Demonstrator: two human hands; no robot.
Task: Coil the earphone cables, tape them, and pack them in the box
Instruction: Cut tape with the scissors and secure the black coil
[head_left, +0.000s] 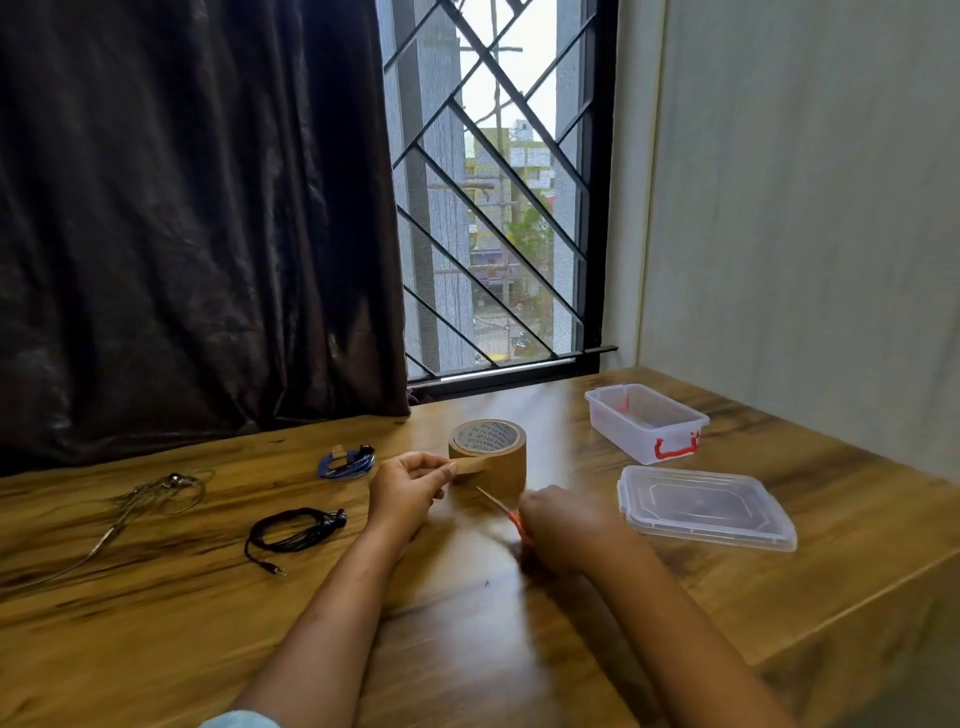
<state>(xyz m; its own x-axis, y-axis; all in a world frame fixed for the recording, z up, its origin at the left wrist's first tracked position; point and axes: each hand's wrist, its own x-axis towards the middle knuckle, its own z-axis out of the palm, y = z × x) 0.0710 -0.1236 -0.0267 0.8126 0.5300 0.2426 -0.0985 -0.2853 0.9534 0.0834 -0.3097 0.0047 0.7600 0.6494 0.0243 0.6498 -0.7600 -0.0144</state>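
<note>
A brown tape roll (493, 453) lies flat in the middle of the wooden table (779, 582). My left hand (408, 486) pinches the tape's free end, pulled a short way off the roll. My right hand (558, 522) grips orange-handled scissors (506, 512), their blades pointing up-left toward the pulled tape. A coiled blue earphone (347, 462) with a tape strip on it lies left of the roll. A coiled black earphone (296, 531) lies nearer, its plug trailing out. A loose silver earphone (156, 493) sprawls at the far left. The clear box (645, 421) stands open at the back right.
The box's clear lid (706, 506) lies flat right of my right hand. A dark curtain (197, 218) hangs behind the table's left half, a barred window (493, 197) behind the middle, and a pale wall on the right. The table's right edge drops off near the lid.
</note>
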